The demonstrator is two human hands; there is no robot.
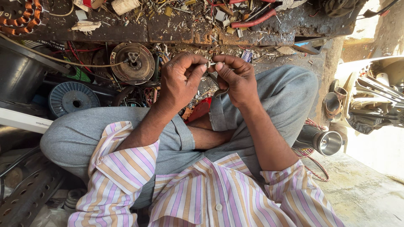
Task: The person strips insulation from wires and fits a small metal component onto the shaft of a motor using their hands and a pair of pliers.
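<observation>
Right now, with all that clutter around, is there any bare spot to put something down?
Yes: the bare concrete floor at lower right, beside the steel cup. Crowded elsewhere: the workbench holds scraps, and the round motor plate and grey wire spool fill the left.

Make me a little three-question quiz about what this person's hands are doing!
1. True or false: the left hand and the right hand pinch one small metal part together.
2. What lies beyond the left hand? A) round rusty motor disc B) teapot C) football
3. Fill in: by the right knee stands a shiny metal ____.

Key: 1 true; 2 A; 3 cup
</observation>
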